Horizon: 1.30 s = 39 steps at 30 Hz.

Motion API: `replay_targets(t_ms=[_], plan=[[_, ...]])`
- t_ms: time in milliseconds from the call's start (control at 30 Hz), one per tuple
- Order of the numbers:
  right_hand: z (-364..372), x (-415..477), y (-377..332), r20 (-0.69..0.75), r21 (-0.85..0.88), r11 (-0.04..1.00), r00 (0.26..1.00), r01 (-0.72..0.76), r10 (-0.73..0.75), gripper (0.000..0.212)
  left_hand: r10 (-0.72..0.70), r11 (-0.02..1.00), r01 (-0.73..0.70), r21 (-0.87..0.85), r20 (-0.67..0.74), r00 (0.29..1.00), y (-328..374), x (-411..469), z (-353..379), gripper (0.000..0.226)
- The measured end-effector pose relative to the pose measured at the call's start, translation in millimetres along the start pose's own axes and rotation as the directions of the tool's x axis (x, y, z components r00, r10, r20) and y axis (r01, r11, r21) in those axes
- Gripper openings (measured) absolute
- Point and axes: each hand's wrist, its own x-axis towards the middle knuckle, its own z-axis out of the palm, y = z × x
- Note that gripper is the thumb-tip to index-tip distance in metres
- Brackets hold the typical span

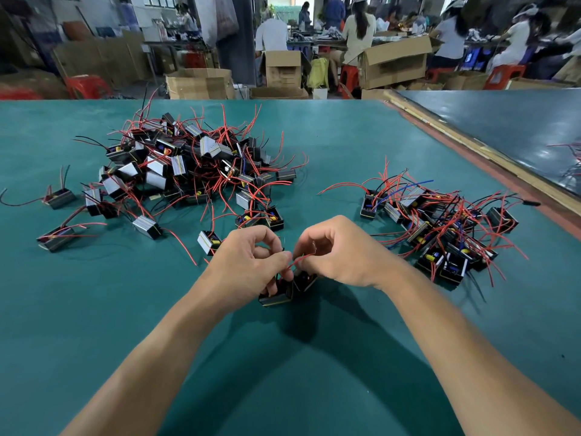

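Two small black box modules lie together on the green table [283,357] under my hands: one module [276,295] below my left hand, a second module [305,280] just right of it. My left hand [248,265] pinches a thin red wire [300,260] between thumb and fingertips. My right hand [339,250] pinches the same wire's other part, fingers curled. The wire runs between the two hands, just above the modules. Where the wire joins a module is hidden by my fingers.
A big heap of black modules with red wires [188,165] lies at the far left. A smaller heap [440,231] lies at the right. A second table [503,127] adjoins at the right. Cardboard boxes [201,83] and seated people [358,29] fill the background.
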Motion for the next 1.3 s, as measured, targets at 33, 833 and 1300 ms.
replay_targets(t_ms=[33,833,1300], plan=[[-0.3,0.1,0.1,0.014,0.006,1.0,1.0,-0.003,0.003,0.008,-0.001,1.0,0.001,0.003,0.004,1.0,0.2,-0.1,0.0,0.022],[-16.9,-12.0,-12.2,0.299,0.309,0.921,0.943,-0.238,0.144,0.024,-0.025,0.999,0.023,0.03,0.063,0.998,3.5,-3.0,-1.6,0.018],[-17.0,-11.1,-14.7,0.229,0.344,0.889,0.945,-0.304,0.235,0.023,0.047,0.998,-0.052,0.046,0.101,0.994,-1.6,-1.3,-3.2,0.02]])
